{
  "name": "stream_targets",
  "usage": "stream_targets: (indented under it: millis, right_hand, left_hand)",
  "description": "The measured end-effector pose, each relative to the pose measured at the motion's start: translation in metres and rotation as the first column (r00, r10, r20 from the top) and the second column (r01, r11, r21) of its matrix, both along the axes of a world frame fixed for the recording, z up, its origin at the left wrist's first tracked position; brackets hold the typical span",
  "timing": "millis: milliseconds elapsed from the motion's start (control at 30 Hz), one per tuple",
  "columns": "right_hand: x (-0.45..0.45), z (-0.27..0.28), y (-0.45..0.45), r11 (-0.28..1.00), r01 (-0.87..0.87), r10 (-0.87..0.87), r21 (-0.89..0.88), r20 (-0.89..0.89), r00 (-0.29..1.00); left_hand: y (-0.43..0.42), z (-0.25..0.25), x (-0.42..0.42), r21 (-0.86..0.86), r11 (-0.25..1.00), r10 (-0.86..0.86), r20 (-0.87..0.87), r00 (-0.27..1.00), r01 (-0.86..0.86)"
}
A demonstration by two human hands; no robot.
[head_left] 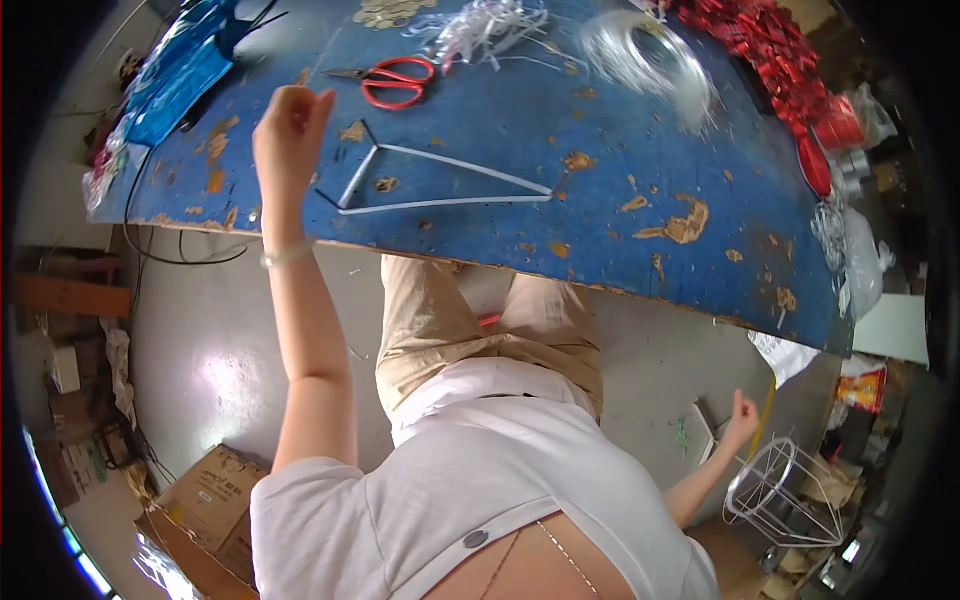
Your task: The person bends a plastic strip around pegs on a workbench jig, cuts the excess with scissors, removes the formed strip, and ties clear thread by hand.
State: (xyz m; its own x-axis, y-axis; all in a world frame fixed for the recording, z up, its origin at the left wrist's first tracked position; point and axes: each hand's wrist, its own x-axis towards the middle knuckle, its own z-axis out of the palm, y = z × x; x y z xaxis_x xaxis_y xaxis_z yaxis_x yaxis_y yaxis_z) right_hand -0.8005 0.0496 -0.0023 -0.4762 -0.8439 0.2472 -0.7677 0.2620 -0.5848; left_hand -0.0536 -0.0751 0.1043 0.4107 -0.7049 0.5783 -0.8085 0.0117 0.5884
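Note:
Above the left part of the blue table (480, 240), my left hand (288, 125) is raised with its fingers curled together. Whatever it may hold is too small to make out. Just right of it lie red-handled scissors (398, 82), tips toward the hand. A white triangular frame (445, 203) with dark ends at its left corners lies flat on the table, below the scissors. My right hand (742, 415) is closed, low at the right, off the table and near a white wire frame (785, 490). Its fingers look pressed together; their contents cannot be seen.
A blue shiny package (185, 80) lies at the table's upper left. Across the back are white strips (485, 30), a coil of clear line (650, 60) and red ribbon pieces (745, 35). A cardboard box (210, 500) stands on the floor at lower left.

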Motion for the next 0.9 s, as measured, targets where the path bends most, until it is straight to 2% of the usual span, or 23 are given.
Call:
stream_targets:
  millis: [67, 100, 133, 167, 200, 233, 300, 367, 400, 433, 467, 500, 567, 600, 633, 700, 733, 767, 800, 833, 867, 900]
  right_hand:
    - [-0.019, -0.018, 0.062, 0.997, 0.042, -0.043, 0.061, 0.01, 0.999]
    - [-0.028, -0.023, 0.089, 0.992, 0.085, -0.087, 0.091, 0.021, 0.996]
    - [-0.03, -0.025, 0.114, 0.965, 0.205, -0.223, 0.164, 0.103, 0.969]
    - [-0.029, -0.028, 0.135, 0.918, 0.313, -0.359, 0.242, 0.174, 0.917]
    - [-0.024, -0.028, 0.149, 0.895, 0.353, -0.416, 0.274, 0.225, 0.881]
    - [-0.018, -0.029, 0.161, 0.869, 0.388, -0.471, 0.308, 0.273, 0.839]
    - [-0.009, -0.033, 0.178, 0.834, 0.424, -0.536, 0.352, 0.335, 0.775]
    - [-0.004, -0.038, 0.185, 0.822, 0.43, -0.557, 0.373, 0.366, 0.745]
    - [-0.004, -0.038, 0.181, 0.826, 0.425, -0.55, 0.371, 0.364, 0.751]
    - [-0.001, -0.04, 0.176, 0.828, 0.417, -0.546, 0.376, 0.367, 0.753]
    - [0.003, -0.042, 0.171, 0.829, 0.408, -0.542, 0.382, 0.372, 0.753]
    - [0.01, -0.037, 0.162, 0.845, 0.356, -0.51, 0.4, 0.398, 0.763]
    - [0.027, -0.022, 0.135, 0.866, 0.245, -0.446, 0.436, 0.454, 0.771]
    - [0.028, -0.023, 0.122, 0.897, 0.18, -0.373, 0.404, 0.473, 0.798]
    - [0.026, -0.025, 0.109, 0.922, 0.114, -0.297, 0.37, 0.489, 0.82]
    - [0.034, -0.019, 0.072, 0.95, -0.03, -0.145, 0.31, 0.526, 0.838]
    - [0.043, -0.01, 0.048, 0.953, -0.107, -0.07, 0.283, 0.548, 0.833]
    - [0.048, -0.004, 0.025, 0.944, -0.244, 0.047, 0.223, 0.641, 0.766]
    - [0.054, 0.003, 0.002, 0.916, -0.373, 0.161, 0.146, 0.719, 0.676]
    - [0.07, 0.01, -0.021, 0.908, -0.416, 0.231, 0.055, 0.762, 0.605]
    - [0.089, 0.021, -0.044, 0.891, -0.453, 0.303, -0.039, 0.795, 0.526]
    - [0.106, 0.034, -0.07, 0.79, -0.603, 0.46, -0.11, 0.756, 0.465]
  left_hand:
    - [0.008, 0.017, -0.052, -0.197, 0.979, 0.031, -0.137, 0.99, -0.058]
    - [0.009, 0.022, -0.087, -0.265, 0.962, -0.105, -0.143, 0.984, 0.064]
    - [0.008, 0.018, -0.116, -0.276, 0.939, -0.245, -0.115, 0.963, 0.206]
    - [0.008, 0.013, -0.152, -0.224, 0.897, -0.422, -0.178, 0.889, 0.381]
    - [0.008, 0.006, -0.188, -0.172, 0.795, -0.606, -0.175, 0.776, 0.582]
    - [0.004, -0.012, -0.226, -0.167, 0.648, -0.761, -0.1, 0.641, 0.743]
    - [0.02, -0.047, -0.303, -0.096, 0.394, -0.919, -0.045, 0.392, 0.914]
    - [0.052, -0.082, -0.352, 0.173, 0.12, -0.99, -0.057, 0.132, 0.978]
    - [0.053, -0.097, -0.355, 0.34, -0.222, -0.936, -0.337, -0.102, 0.914]
    - [0.054, -0.101, -0.349, 0.389, -0.563, -0.745, -0.62, -0.245, 0.729]
    - [0.053, -0.107, -0.337, 0.113, -0.583, -0.59, -0.739, -0.324, 0.805]
    - [0.05, -0.109, -0.313, -0.165, -0.532, -0.416, -0.803, -0.427, 0.83]
    - [0.045, -0.108, -0.241, -0.353, -0.327, -0.257, -0.86, -0.441, 0.877]
    - [0.056, -0.117, -0.198, -0.357, -0.058, -0.137, -0.922, -0.361, 0.932]
    - [0.067, -0.128, -0.168, -0.618, 0.217, -0.309, -0.778, -0.547, 0.756]
    - [0.09, -0.143, -0.106, -0.724, 0.523, -0.486, -0.687, -0.54, 0.45]
    - [0.091, -0.156, -0.068, -0.842, 0.38, -0.597, -0.539, -0.594, 0.382]
    - [0.101, -0.15, -0.043, -0.812, 0.463, -0.67, -0.583, -0.459, 0.356]
    - [0.103, -0.133, -0.027, -0.83, 0.435, -0.736, -0.551, -0.395, 0.348]
    - [0.104, -0.118, -0.015, -0.847, 0.406, -0.795, -0.512, -0.325, 0.343]
    - [0.106, -0.111, -0.004, -0.826, 0.444, -0.787, -0.545, -0.29, 0.347]
    - [0.107, -0.106, 0.006, -0.804, 0.483, -0.779, -0.575, -0.251, 0.347]
